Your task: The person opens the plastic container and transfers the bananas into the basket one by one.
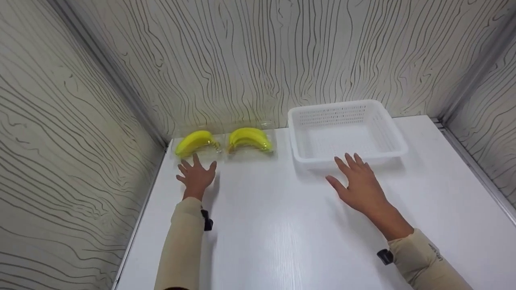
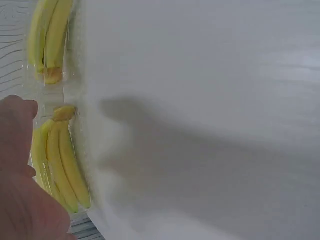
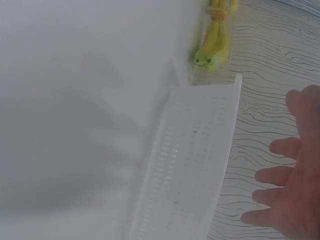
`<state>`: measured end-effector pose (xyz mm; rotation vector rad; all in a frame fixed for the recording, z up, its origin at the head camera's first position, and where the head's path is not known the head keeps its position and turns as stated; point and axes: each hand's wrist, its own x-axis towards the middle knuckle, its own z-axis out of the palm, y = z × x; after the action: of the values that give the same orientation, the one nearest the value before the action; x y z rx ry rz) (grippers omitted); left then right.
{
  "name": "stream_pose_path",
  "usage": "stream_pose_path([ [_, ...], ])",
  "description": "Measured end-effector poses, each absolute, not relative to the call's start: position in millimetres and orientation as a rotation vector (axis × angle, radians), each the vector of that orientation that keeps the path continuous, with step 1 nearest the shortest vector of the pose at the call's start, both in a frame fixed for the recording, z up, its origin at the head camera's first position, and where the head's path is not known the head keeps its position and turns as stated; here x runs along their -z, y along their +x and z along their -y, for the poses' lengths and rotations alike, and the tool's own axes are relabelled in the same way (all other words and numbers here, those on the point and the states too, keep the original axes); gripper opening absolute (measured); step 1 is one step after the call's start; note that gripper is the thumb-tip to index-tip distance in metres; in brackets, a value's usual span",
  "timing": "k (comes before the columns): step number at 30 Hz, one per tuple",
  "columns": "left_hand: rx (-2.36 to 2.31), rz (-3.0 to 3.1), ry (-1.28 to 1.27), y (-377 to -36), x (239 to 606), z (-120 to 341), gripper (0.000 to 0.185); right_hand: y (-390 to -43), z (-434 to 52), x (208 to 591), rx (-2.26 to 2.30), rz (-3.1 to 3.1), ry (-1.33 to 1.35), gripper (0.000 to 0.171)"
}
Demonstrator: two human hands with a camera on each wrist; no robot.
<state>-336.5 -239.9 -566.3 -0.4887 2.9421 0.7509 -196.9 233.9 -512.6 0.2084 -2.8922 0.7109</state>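
Observation:
Two bunches of yellow bananas, each in a clear plastic box, lie side by side against the back wall. My left hand (image 1: 196,175) reaches out with spread fingers, its fingertips right at the near edge of the left bunch of bananas (image 1: 196,141). Just right of that is the other bunch of bananas (image 1: 250,137), also seen in the left wrist view as the upper bananas (image 2: 56,37). My right hand (image 1: 360,187) hovers with straight fingers at the front rim of a white plastic basket (image 1: 350,156). Neither hand holds anything.
The basket has perforated walls and contains nothing visible. A white table (image 1: 274,217) carries everything. Wood-patterned panels (image 1: 250,60) enclose it at the back and both sides, with grey metal strips (image 1: 109,72) at the corners.

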Motion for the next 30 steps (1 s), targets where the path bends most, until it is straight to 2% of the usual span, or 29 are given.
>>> stream_pose_path([
  [5, -0.731, -2.969, -0.507, -349, 563, 251, 0.096, -192, -230, 518, -0.751, 2.790, 0.206, 0.063],
  [13, -0.610, -2.957, -0.320, -356, 561, 266, 0.089, -185, -225, 536, -0.757, 2.686, 0.208, 0.049],
  [30, -0.444, -3.043, -0.185, -348, 559, 268, 0.086, -182, -228, 540, -0.749, 2.707, 0.236, 0.046],
])
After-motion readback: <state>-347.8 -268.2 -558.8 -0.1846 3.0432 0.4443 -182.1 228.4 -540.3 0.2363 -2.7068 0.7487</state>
